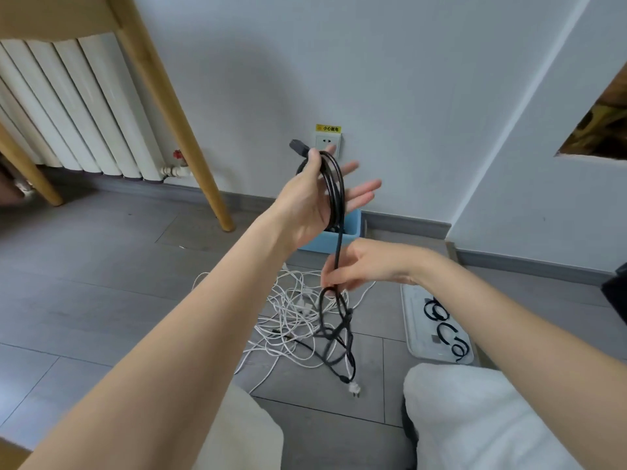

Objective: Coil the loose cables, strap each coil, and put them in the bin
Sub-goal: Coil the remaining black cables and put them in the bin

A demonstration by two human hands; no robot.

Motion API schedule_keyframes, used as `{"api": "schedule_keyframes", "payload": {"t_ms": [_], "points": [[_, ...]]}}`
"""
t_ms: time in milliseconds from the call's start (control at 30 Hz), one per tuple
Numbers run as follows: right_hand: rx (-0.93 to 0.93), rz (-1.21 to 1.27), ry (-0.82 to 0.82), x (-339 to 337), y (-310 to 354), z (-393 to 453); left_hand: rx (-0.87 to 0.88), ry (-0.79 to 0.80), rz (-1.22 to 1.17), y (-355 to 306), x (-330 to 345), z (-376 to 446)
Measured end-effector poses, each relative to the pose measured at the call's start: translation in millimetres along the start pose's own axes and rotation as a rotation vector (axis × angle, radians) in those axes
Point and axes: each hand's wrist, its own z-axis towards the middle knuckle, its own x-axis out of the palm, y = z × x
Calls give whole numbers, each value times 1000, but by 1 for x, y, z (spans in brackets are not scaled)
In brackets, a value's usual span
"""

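Head view: my left hand [314, 198], fingers extended, carries black cable [336, 195] loops over its palm, above the blue bin [349, 228]. My right hand [363, 266] pinches the hanging strand. White cables [291, 320] lie tangled on the floor.

- Thick black power cable [336, 198]: partly looped, upper loops raised, tail hanging to the grey floor, pale plug at its end.
- Thin white cables [291, 320]: loose tangle on floor.
- Light-blue plastic bin [349, 228]: against wall.
- Black strap loops [444, 330]: on white tray.
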Motion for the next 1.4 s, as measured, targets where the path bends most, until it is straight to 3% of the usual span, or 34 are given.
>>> {"api": "schedule_keyframes", "payload": {"t_ms": [133, 333, 500, 667, 833, 900, 1000, 1100, 1267, 1333, 1400], "points": [[30, -329, -188, -9, -13, 5, -245, 169, 93, 0, 8, -13], [128, -411, -356, -21, -9, 23, -595, 355, 483, -9, -7, -36], [6, -191, -654, -38, -9, 23, -684, 340, 617, -21, -25, -54], [-41, -145, -650, -30, 16, 41, -812, 207, 656, -17, -52, -61], [0, -131, -749, -23, 39, 40, -656, -195, 592, -21, -71, -49], [-7, -83, -743, -19, 45, 38, -596, -314, 730, -20, -77, -44], [-57, 90, -635, -14, 53, 35, -437, -467, 1083, -17, -77, -39], [-74, 135, -462, -11, 57, 29, -222, -627, 1062, -22, -79, -32], [-46, 221, -224, -10, 45, 20, -114, -639, 688, -28, -78, -17], [-47, 229, -164, -12, 37, 15, -88, -489, 455, -29, -61, -19], [-52, 269, -155, -14, 31, 12, -44, -338, 391, -27, -45, -21]]}}
